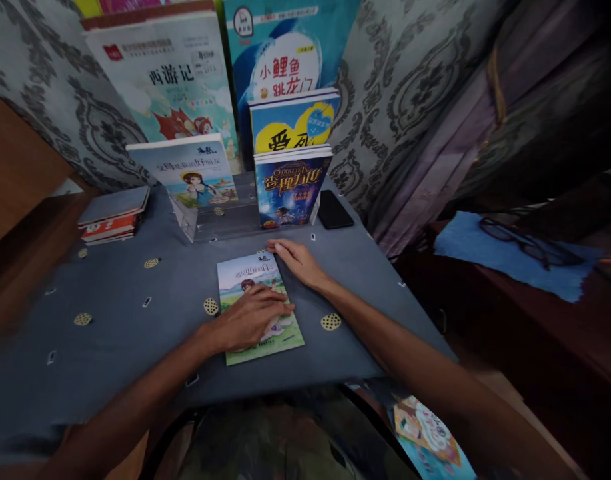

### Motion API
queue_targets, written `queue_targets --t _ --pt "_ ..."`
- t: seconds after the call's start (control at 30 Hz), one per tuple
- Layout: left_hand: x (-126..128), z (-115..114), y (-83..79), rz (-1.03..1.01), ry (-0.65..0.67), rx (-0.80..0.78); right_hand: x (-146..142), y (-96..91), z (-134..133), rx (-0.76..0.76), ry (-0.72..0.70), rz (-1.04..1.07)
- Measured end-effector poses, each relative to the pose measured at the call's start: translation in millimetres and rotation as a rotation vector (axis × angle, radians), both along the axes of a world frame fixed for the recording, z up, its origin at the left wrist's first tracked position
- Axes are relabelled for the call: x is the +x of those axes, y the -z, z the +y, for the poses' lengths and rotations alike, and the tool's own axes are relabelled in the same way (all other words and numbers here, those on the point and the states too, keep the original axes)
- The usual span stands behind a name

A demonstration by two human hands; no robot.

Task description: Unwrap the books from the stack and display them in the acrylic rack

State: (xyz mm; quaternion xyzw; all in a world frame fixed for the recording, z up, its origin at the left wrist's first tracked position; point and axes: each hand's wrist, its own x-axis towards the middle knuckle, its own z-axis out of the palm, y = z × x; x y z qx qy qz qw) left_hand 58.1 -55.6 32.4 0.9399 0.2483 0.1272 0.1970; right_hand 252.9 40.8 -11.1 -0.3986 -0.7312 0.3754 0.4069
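Single head-worn view, facing forward and down, fairly close above a cloth-covered table

On the table stands the bookstand. At its rear are Journey to the West, left, and Little Carp Leaps the Dragon Gate, right. Left of the bookstand lies a book pile; just right, a smartphone; farther right, eyeglasses on a cloth. Before it lies a storybook beneath the left hand; the right hand is nearer the bookstand.
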Motion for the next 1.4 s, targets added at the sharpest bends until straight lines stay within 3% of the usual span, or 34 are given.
queue_targets --t 0.27,0.47,0.63,1.0,1.27,1.4 --pt "5 -30 0.4 -0.056 0.114 0.015 0 -1.3 -2 0.018 0.011 -0.038" --pt "5 -34 4.7 -0.017 0.127 0.060 0 -1.3 -4 0.012 0.017 0.011" --pt "1 -26 7.6 -0.013 0.138 0.090 -1 1.3 -3 0.000 0.033 0.051" --pt "-6 18 9.0 0.007 0.038 0.115 -1 6.9 1 -0.026 0.030 0.127" --pt "-8 20 4.0 -0.006 0.022 0.068 -1 2.2 -3 -0.008 0.020 0.091" --pt "-17 29 9.1 -0.113 -0.077 0.004 -2 -1.5 -8 0.000 0.018 0.052"
